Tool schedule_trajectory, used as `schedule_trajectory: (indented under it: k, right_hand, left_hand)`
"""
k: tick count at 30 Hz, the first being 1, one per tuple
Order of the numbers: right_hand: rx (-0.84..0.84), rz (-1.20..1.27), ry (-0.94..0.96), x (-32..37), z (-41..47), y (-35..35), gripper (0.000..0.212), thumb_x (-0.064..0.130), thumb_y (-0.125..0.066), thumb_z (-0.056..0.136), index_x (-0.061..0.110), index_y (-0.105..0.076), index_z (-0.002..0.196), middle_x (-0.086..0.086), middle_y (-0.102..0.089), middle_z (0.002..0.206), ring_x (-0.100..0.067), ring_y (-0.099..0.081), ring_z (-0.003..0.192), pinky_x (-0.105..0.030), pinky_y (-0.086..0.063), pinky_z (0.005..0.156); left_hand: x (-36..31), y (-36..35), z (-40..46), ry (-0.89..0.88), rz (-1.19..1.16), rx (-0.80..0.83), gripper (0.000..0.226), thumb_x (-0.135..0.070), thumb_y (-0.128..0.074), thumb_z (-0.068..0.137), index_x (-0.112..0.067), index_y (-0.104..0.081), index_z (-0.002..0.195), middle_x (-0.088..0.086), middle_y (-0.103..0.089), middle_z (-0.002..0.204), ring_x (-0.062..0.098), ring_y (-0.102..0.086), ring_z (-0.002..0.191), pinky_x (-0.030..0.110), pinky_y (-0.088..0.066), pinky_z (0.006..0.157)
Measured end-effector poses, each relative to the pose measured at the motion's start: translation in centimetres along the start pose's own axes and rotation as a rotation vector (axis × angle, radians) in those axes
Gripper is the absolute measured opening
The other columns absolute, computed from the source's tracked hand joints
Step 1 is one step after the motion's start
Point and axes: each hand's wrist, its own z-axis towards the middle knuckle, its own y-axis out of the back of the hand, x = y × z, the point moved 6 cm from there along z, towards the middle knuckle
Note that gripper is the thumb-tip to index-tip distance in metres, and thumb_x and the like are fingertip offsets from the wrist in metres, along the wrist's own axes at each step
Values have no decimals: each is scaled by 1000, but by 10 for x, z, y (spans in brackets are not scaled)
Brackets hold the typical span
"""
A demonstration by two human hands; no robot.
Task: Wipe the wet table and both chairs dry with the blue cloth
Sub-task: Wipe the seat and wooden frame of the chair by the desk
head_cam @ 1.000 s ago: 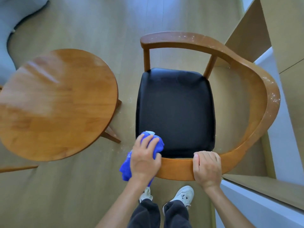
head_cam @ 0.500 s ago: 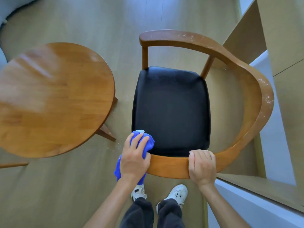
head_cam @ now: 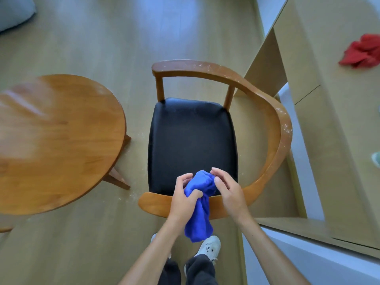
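Note:
A wooden armchair with a black padded seat stands below me, its curved backrest rail nearest my legs. White specks dot the far arm and the right curve of the rail. My left hand grips the blue cloth above the near rail, and the cloth's tail hangs down toward my shoes. My right hand pinches the bunched top of the cloth with its fingertips. The round wooden table sits to the left of the chair, its top glossy.
A pale wooden cabinet runs along the right, close to the chair's arm, with a red cloth lying on top. The floor is light wood planks with small specks beside the table leg. A grey cushion shows at top left.
My right hand has left the chair's near rail and come over to the cloth. My left hand has lifted the cloth off the rail's left end toward the middle. My view has pulled back.

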Motion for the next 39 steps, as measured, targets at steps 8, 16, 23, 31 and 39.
schedule_trajectory:
  k: [8, 16, 23, 31, 39]
  right_hand:
    - [219, -412, 477, 131, -16, 5, 43, 11, -68, 79, 25, -60, 119, 9, -51, 121, -11, -45, 115, -24, -38, 99]
    - [365, -421, 446, 258, -35, 32, 14, 23, -63, 86, 34, -56, 91, 9, -63, 97, -3, -58, 84, -19, -46, 73]
    - [277, -596, 527, 322, -49, 49, 15, 14, -56, 93, 27, -63, 93, 17, -59, 81, -5, -58, 79, -11, -44, 64]
    - [77, -536, 557, 349, -55, 75, 23, 9, -43, 99, 11, -66, 96, -2, -66, 93, -14, -58, 89, -22, -42, 76]
    - [-19, -352, 543, 368, -52, 114, 22, 10, -43, 101, 6, -64, 101, -2, -64, 88, -12, -55, 80, -17, -42, 66]
  left_hand:
    - [-93, 28, -10, 76, -68, 151, 28, -15, -64, 69, -11, -55, 95, 6, -64, 87, 13, -62, 68, 24, -49, 61]
    - [-219, 28, -38, -189, 292, 440, 20, -23, -60, 70, -17, -58, 90, 0, -66, 89, 13, -62, 78, 24, -50, 70]
    - [-281, 19, -66, -260, 449, 508, 22, -31, -59, 69, -19, -61, 88, 3, -65, 95, 16, -60, 84, 33, -48, 81]
    - [-299, 24, -89, -446, 704, 493, 49, -44, -75, 74, -32, -53, 115, -6, -62, 107, 10, -62, 94, 21, -52, 78]
    - [-318, 21, -96, -661, 860, 276, 31, -21, -67, 79, -31, -47, 100, -11, -59, 100, 8, -58, 90, 20, -49, 77]
